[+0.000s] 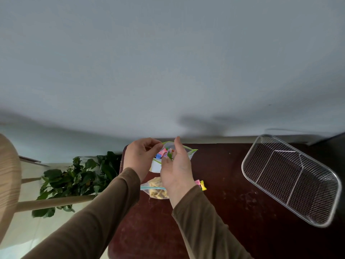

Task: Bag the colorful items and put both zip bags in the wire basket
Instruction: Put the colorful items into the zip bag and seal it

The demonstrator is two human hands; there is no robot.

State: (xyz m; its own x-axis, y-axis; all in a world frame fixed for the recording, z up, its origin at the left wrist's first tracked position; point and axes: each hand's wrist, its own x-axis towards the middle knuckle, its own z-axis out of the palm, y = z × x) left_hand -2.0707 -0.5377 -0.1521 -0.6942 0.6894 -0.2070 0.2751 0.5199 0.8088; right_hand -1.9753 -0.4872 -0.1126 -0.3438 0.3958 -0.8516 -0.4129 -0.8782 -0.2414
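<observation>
My left hand (139,156) pinches the rim of a clear zip bag with a green seal (190,153), holding its mouth open above the dark red table (233,212). Pink, blue and green pieces (162,153) lie inside it. My right hand (177,165) hovers over the mouth, palm toward me, with a green piece (169,155) at its fingertips. Below it a second zip bag with a blue seal (155,190) holds beige pieces and lies flat. Pink and yellow pieces (201,184) rest on the table beside my right wrist.
An empty wire basket (291,178) lies tilted at the table's right side. A leafy plant (80,176) stands on the floor to the left, next to a pale wooden stool (9,176). A grey wall rises behind the table.
</observation>
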